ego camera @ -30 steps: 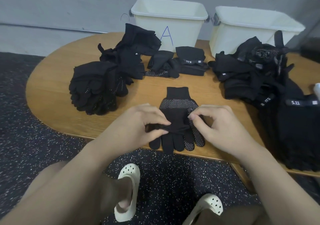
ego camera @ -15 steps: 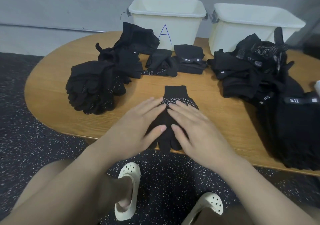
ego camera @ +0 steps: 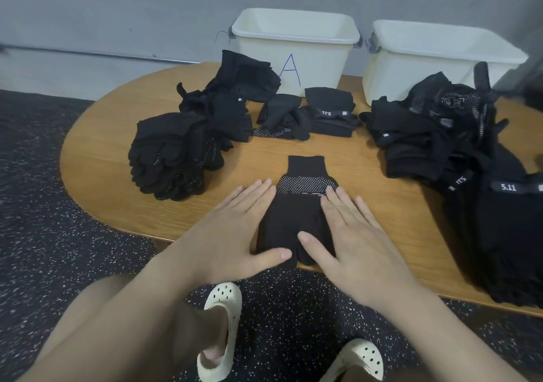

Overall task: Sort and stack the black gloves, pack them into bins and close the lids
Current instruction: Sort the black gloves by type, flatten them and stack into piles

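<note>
Gloves [ego camera: 296, 220] paired flat at counter [ego camera: 102, 158] front edge; left hand [ego camera: 232, 234] and right hand [ego camera: 352, 234] spread flat, pressing its sides. Smooth outward evenly, keeping cuffs aligned before stacking.

Bare arms — cream perforated clogs [ego camera: 219, 331]

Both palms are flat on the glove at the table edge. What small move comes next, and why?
Probably lift the glove onto the stack of dotted gloves to its left. The left hand and right hand lie open on either side, the glove looks flat, and both bins are open.
</note>
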`<state>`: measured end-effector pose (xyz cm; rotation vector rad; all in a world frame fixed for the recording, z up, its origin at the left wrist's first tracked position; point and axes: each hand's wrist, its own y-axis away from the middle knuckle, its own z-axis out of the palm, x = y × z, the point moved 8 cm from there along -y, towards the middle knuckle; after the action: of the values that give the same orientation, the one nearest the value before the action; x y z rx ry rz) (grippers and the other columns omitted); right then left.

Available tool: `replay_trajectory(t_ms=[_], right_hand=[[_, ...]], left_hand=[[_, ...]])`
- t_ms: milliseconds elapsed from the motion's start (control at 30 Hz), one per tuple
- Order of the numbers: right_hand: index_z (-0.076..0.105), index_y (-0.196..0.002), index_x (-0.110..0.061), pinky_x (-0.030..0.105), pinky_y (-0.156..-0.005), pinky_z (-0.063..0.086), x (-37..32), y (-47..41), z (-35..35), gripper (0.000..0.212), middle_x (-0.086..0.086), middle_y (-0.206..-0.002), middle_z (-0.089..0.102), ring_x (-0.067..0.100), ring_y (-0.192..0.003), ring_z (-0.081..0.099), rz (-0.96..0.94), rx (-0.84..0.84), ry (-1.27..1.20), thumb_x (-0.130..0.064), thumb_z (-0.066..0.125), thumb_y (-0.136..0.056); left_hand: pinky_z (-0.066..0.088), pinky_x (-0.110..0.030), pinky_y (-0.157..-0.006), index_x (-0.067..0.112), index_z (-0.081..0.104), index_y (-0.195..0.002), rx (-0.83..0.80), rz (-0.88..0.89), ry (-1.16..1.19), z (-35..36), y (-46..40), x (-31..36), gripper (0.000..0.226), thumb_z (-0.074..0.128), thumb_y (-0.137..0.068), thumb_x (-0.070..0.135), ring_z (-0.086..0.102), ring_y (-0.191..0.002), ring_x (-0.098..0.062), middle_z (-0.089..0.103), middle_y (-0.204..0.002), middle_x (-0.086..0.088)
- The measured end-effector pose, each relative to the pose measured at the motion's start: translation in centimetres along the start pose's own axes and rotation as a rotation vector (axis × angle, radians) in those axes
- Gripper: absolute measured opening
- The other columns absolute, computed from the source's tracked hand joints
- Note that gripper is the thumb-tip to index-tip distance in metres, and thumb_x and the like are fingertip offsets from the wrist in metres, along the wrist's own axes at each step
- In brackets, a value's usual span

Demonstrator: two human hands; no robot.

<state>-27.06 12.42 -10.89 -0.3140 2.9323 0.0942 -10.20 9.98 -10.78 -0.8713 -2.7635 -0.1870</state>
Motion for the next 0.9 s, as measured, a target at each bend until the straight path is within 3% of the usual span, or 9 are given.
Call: replay_trajectory(t_ms=[100, 167, 233, 333, 400, 567, 733, 800, 900], right_hand=[[0.01, -0.165, -0.019, 0.031, -0.128, -0.007, -0.2, -0.6, -1.8, 0.086, -0.007, -0.171, 0.012, 0.002, -0.156, -0.005, -0.008, 0.102, -0.081, -0.072, 0.008, -0.097], [0.023, -0.163, -0.018, 0.027, -0.127, -0.003, -0.4, -1.3, -2.9, 0.074, -0.005, -0.167, 0.028, 0.005, -0.156, 0.011, -0.025, 0.19, -0.139, -0.063, 0.022, -0.103], [0.042, -0.154, -0.018, 0.026, -0.126, 0.002, -0.7, -2.2, -3.4, 0.063, -0.004, -0.159, 0.044, 0.008, -0.151, 0.028, -0.069, 0.239, -0.152, -0.055, 0.037, -0.103], [0.058, -0.14, -0.021, 0.032, -0.124, 0.019, -1.1, -3.7, -3.0, 0.053, -0.008, -0.139, 0.059, 0.012, -0.137, 0.046, -0.109, 0.211, -0.157, -0.052, 0.056, -0.097], [0.06, -0.137, -0.025, 0.034, -0.113, 0.032, -1.0, -4.5, -2.9, 0.053, -0.013, -0.123, 0.06, 0.012, -0.126, 0.049, -0.1, 0.155, -0.192, -0.053, 0.063, -0.092], [0.066, -0.119, -0.032, 0.036, -0.103, 0.037, -0.7, -5.8, -3.1, 0.039, -0.017, -0.104, 0.055, 0.01, -0.11, 0.046, -0.05, 0.041, -0.249, -0.053, 0.071, -0.087], [0.063, -0.086, -0.035, 0.037, -0.088, 0.043, -0.8, -5.7, -3.7, 0.014, -0.017, -0.088, 0.06, 0.01, -0.092, 0.052, -0.05, 0.07, -0.338, -0.039, 0.075, -0.089], [0.064, -0.083, -0.031, 0.033, -0.074, 0.048, -0.5, -5.5, -3.8, 0.014, -0.015, -0.081, 0.068, 0.008, -0.081, 0.06, -0.035, 0.05, -0.456, -0.037, 0.073, -0.091], [0.07, -0.086, -0.024, 0.028, -0.072, 0.056, -0.8, -5.0, -4.5, 0.012, -0.011, -0.085, 0.076, 0.005, -0.077, 0.071, -0.045, 0.02, -0.722, -0.031, 0.069, -0.096]], left_hand=[[0.005, -0.001, -0.112, 0.021, 0.032, -0.16, 0.171, -0.084, 0.336, -2.3, -0.4, -0.9, 0.078, 0.035, -0.096, 0.066, 0.018, -0.14, 0.013, 0.034, -0.159, 0.012], [0.027, -0.014, -0.11, 0.02, 0.052, -0.147, 0.307, -0.108, 0.332, -3.8, -0.8, -2.0, 0.05, 0.046, -0.105, 0.046, 0.044, -0.125, -0.003, 0.056, -0.132, 0.01], [0.041, -0.03, -0.105, 0.02, 0.063, -0.135, 0.364, -0.122, 0.331, -4.2, -1.2, -3.0, 0.035, 0.06, -0.102, 0.034, 0.054, -0.109, -0.007, 0.061, -0.113, 0.014], [0.046, -0.02, -0.092, 0.022, 0.071, -0.121, 0.296, -0.179, 0.446, -3.5, -1.7, -3.8, 0.031, 0.074, -0.092, 0.035, 0.058, -0.098, -0.003, 0.065, -0.103, 0.014], [0.042, -0.009, -0.081, 0.027, 0.071, -0.116, 0.214, -0.222, 0.461, -2.9, -2.0, -4.0, 0.032, 0.079, -0.087, 0.037, 0.056, -0.096, -0.002, 0.063, -0.102, 0.015], [0.042, -0.01, -0.065, 0.032, 0.074, -0.094, 0.155, -0.292, 0.574, -2.5, -2.6, -4.6, 0.016, 0.084, -0.082, 0.033, 0.053, -0.072, 0.002, 0.064, -0.083, 0.013], [0.046, -0.016, -0.074, 0.029, 0.075, -0.082, 0.183, -0.254, 0.635, -2.6, -2.4, -4.8, 0.008, 0.084, -0.084, 0.031, 0.057, -0.079, -0.001, 0.067, -0.083, 0.012], [0.046, -0.016, -0.075, 0.025, 0.078, -0.084, 0.209, -0.221, 0.722, -2.9, -2.2, -4.7, 0.005, 0.081, -0.087, 0.028, 0.061, -0.079, -0.002, 0.071, -0.085, 0.013], [0.055, -0.021, -0.08, 0.014, 0.08, -0.09, 0.234, -0.16, 0.88, -3.5, -1.9, -4.4, 0.011, 0.074, -0.093, 0.022, 0.072, -0.084, -0.01, 0.078, -0.088, 0.005]])
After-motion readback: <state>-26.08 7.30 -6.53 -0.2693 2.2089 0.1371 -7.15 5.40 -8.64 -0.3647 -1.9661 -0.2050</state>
